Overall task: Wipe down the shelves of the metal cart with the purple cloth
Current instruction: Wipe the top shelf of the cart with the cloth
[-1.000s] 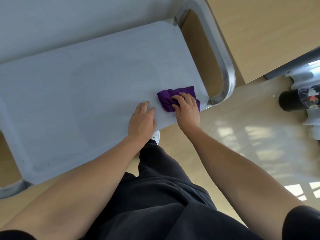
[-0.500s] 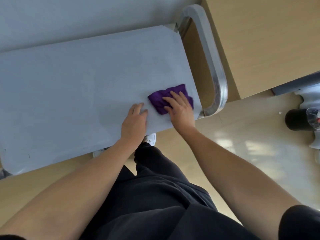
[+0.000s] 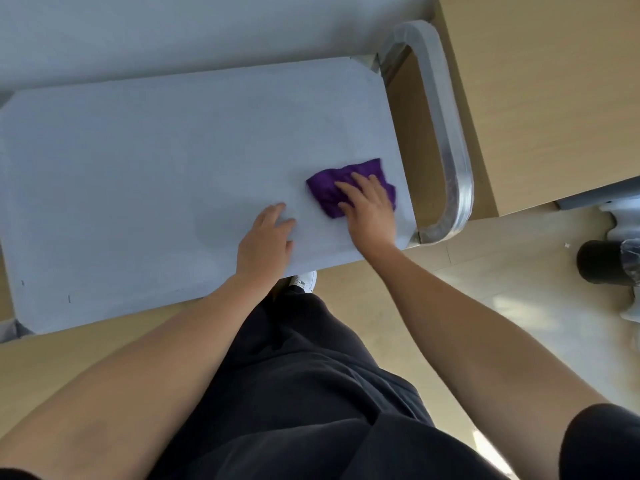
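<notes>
the left hand [image 3: 265,241] lies open and flat on the top shelf [image 3: 166,161] of the metal cart, probably to brace the body and keep the cart from rolling. just right of it, the right hand [image 3: 369,211] presses spread fingers onto the bunched purple cloth [image 3: 329,190], gripping nothing, so the cloth can slide near the shelf's right end. beyond that curves the cart handle [image 3: 446,133]. the shelf is pale grey and bare. a wooden counter [image 3: 540,98] stands right of the cart, over a light glossy floor [image 3: 519,292].
</notes>
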Motion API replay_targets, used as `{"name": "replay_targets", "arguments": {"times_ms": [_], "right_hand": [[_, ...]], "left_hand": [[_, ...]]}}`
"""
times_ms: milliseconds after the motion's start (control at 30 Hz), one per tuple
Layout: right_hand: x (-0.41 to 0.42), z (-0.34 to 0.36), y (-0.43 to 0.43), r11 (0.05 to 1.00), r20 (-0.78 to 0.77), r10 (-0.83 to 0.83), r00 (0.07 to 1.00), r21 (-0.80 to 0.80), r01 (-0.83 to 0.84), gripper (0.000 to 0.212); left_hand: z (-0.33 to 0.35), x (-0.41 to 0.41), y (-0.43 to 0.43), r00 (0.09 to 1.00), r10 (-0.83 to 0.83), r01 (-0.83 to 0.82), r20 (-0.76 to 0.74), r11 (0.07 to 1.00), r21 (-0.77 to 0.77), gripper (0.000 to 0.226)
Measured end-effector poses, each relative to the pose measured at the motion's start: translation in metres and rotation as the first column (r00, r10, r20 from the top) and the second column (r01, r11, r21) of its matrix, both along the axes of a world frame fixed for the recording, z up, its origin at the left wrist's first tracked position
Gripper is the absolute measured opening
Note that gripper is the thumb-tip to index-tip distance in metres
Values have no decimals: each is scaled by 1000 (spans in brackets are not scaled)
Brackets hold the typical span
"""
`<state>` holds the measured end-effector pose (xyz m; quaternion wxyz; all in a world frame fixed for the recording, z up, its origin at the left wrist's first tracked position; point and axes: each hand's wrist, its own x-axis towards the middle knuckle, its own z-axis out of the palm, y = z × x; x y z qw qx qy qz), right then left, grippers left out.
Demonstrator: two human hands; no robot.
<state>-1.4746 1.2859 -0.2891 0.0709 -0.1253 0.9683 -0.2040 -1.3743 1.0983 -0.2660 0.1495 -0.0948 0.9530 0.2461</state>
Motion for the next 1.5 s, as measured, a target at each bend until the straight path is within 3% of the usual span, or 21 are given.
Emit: {"name": "replay_targets", "arguments": {"times_ms": [100, 167, 333, 433, 567, 633, 733, 800, 867, 1033, 1100, 1233, 1300, 1500], "right_hand": [[-3, 2, -3, 961, 60, -277, 959, 26, 276, 39], [5, 4, -29, 944, 80, -330, 940, 48, 327, 42], [20, 2, -63, 999, 83, 21, 996, 47, -25, 43], [1, 3, -43, 994, 43, 57, 997, 88, -61, 40], [-16, 5, -34, 953, 93, -299, 950, 86, 291, 41], [-14, 6, -53, 928, 106, -370, 923, 87, 362, 44], [-1, 5, -79, 983, 64, -175, 983, 59, 171, 45], [-4, 3, -77, 999, 49, -12, 999, 43, 9, 42], [-20, 0, -63, 998, 16, 37, 999, 47, -38, 41], [-60, 3, -40, 956, 93, -287, 953, 95, 278, 45], [-58, 5, -53, 954, 101, -291, 951, 100, 281, 47], [-38, 5, -79, 996, 73, 68, 995, 57, -72, 47], [-50, 2, -72, 992, 55, 121, 991, 32, -123, 44], [-92, 2, -52, 962, 96, -264, 960, 103, 254, 46]], "left_hand": [[-3, -7, -9, 999, -37, 37, -4, 999, -6, 38], [-5, -12, -11, 997, -82, 82, 6, 996, -19, 45], [0, -22, -22, 992, -130, 130, -4, 991, -23, 57], [-1, -26, -29, 984, -178, 178, 4, 984, -24, 56], [-5, -33, -35, 974, -223, 225, 40, 972, -72, 55], [-4, -40, -36, 979, -204, 204, 13, 977, -64, 47], [-4, -52, -35, 990, -135, 133, -30, 990, -48, 39], [-4, -61, -34, 993, -120, 119, -16, 991, -59, 44], [-2, -68, -32, 992, -128, 129, 17, 988, -83, 54], [1, -78, -29, 992, -117, 123, 52, 984, -127, 64], [0, -81, -27, 991, -112, 119, 67, 985, -122, 65], [1, -84, -25, 995, -62, 67, 73, 995, -68, 69], [0, -85, -27, 995, -63, 68, 80, 995, -71, 70], [-1, -88, -27, 994, -70, 76, 82, 994, -81, 62]]}}
